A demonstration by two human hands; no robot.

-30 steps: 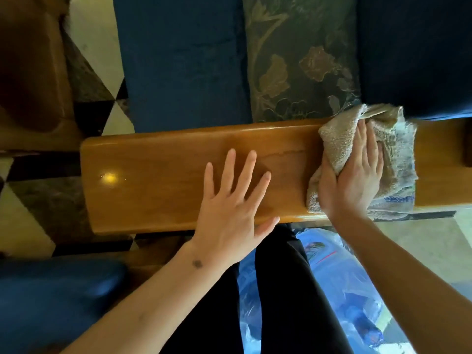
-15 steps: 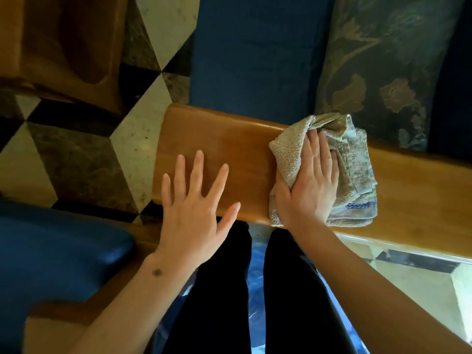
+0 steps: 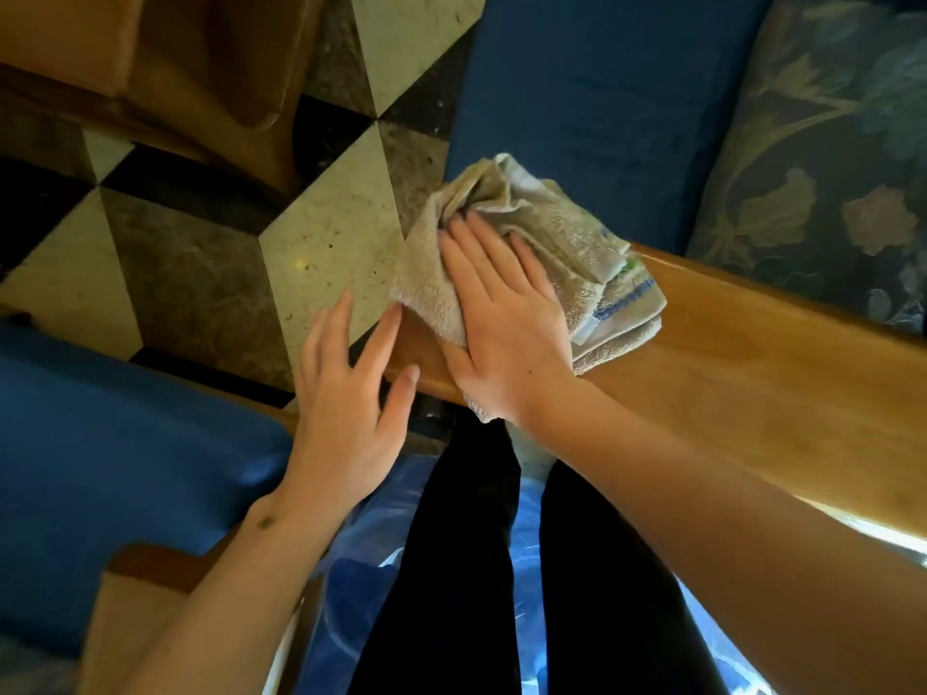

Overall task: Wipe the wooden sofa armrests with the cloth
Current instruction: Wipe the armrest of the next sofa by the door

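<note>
At lower left of the frame a blue cushion (image 3: 100, 459) lies by a checkered floor (image 3: 200, 273) of pale and dark tiles. Just right of it, the left hand (image 3: 346, 393) is open with fingers spread, holding nothing; its fingertips rest on the left end of the armrest (image 3: 752, 373). Touching close beside it at centre frame, the right hand (image 3: 506, 323) lies flat and open, palm down, pressing the cloth (image 3: 582, 253) onto the armrest's left end, fingers extended rather than curled round it. The cloth is a beige towel, crumpled and folded, with a blue stripe near its right edge; its left part overhangs the end of the wood. The armrest is a glossy, honey-brown plank running from centre down to the right edge. Behind it, upper right, sit a blue seat (image 3: 592, 92) and a floral pillow (image 3: 822, 168)
</note>
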